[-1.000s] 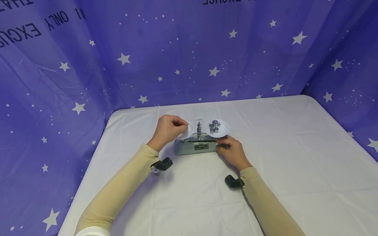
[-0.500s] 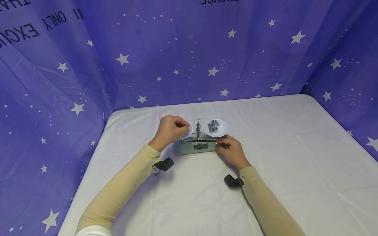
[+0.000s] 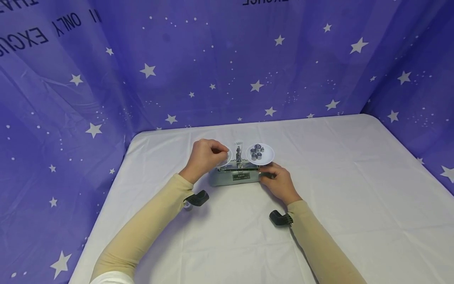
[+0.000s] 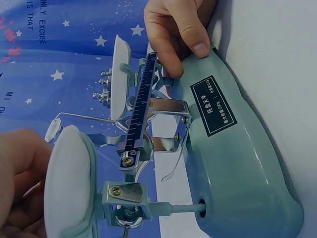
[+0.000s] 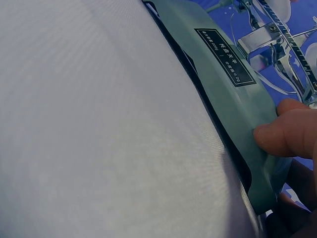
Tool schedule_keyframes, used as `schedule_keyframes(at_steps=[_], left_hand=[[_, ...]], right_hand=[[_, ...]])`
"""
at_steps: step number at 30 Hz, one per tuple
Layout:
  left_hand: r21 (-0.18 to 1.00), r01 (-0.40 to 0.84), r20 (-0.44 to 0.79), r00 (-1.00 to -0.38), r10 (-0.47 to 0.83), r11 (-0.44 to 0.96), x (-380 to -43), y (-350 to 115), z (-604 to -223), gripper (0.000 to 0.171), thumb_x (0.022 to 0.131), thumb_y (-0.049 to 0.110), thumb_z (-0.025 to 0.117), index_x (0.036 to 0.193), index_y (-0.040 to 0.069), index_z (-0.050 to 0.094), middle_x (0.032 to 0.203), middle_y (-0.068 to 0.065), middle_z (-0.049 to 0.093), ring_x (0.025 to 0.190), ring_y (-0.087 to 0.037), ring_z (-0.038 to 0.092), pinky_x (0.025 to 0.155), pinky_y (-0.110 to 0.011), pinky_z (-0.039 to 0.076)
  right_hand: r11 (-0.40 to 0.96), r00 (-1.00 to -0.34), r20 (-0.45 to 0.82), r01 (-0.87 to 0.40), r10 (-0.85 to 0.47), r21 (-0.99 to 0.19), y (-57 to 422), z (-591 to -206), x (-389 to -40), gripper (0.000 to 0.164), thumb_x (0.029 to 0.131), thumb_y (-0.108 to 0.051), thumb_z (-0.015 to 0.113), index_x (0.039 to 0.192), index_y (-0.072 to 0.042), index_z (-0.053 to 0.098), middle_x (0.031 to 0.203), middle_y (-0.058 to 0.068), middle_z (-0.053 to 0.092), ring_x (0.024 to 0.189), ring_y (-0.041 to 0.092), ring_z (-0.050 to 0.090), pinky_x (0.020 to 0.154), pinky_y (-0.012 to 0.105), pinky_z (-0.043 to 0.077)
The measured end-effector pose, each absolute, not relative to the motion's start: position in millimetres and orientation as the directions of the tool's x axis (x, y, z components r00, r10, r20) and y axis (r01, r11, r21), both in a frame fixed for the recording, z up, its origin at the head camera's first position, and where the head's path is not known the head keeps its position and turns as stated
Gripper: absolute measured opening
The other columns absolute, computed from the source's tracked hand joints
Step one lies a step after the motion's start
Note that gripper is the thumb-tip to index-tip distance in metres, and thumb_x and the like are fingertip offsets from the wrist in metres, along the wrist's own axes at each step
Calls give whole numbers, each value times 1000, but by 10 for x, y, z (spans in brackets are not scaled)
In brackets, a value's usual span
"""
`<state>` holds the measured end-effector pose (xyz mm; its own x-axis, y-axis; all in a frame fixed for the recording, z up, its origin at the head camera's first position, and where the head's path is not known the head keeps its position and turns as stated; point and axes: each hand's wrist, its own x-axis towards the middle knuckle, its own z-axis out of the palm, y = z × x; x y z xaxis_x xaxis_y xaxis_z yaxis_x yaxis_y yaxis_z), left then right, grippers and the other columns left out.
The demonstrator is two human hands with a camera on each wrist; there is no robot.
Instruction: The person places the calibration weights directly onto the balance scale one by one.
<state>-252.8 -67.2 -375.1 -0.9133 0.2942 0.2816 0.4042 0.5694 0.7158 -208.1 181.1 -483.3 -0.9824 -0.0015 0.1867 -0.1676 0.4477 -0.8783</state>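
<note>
A pale green pan balance (image 3: 221,179) stands on the table, its dark label facing me. My left hand (image 3: 202,156) is over its left pan (image 3: 229,158), thumb and fingertips drawn together close above the white dish. Whether they pinch something is hidden; I cannot tell. In the left wrist view, curled fingers show behind this dish (image 4: 69,183). Several shiny metal weights (image 3: 254,156) sit in the right pan (image 3: 268,154). My right hand (image 3: 280,182) grips the right end of the base, thumb on the front face (image 5: 280,136) in the right wrist view.
A small shiny metal piece (image 3: 188,206) lies on the white tablecloth (image 3: 227,244), partly behind the left wrist's black camera mount (image 3: 199,198). A second mount (image 3: 280,218) is on the right wrist. Purple star-printed curtains (image 3: 227,71) surround the table.
The view shifts very slightly. My left hand stays over the left pan, its fingertips a touch farther right; my right hand keeps holding the base.
</note>
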Motion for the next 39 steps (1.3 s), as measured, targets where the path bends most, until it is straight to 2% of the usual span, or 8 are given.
schedule_keyframes(at_steps=[9,18,24,29,39], left_hand=[[693,484,406,-875,265,534,-2462,-795,-3697,13,83,5,70,89,4,82,89,-10,79,76,-22,72,72,-30,57],[657,531,509,-836,205,535,-2195,-1221,-3678,10,80,2,72,84,5,81,83,-8,78,71,-14,67,67,-16,53],[670,466,467,-870,160,578,-2091,-1538,-3783,10,81,1,75,85,7,81,84,-8,79,71,-4,66,67,-11,52],[712,374,386,-915,113,594,-1981,-1748,-3942,8,82,3,75,88,5,81,85,-9,79,71,3,65,67,-11,53],[792,217,225,-973,58,571,-1762,-1964,-4389,8,83,0,74,88,2,80,87,-16,78,71,7,63,66,-12,53]], right_hand=[[434,-982,188,-171,-3,-884,1813,-4868,-2097,24,80,8,71,103,3,77,123,21,70,124,39,64,109,51,50],[440,-981,196,-179,-7,-880,1793,-4848,-2103,23,80,8,72,102,4,76,122,22,70,124,41,63,109,53,50],[460,-983,183,-161,4,-873,1799,-4857,-2102,24,80,7,73,104,4,76,124,22,70,124,41,64,109,52,50],[459,-983,185,-162,5,-873,1809,-4857,-2096,25,80,7,73,104,6,75,125,23,69,124,41,63,109,52,50],[463,-983,184,-162,2,-871,1798,-4834,-2091,25,79,8,73,104,7,75,125,24,69,126,41,62,110,52,48]])
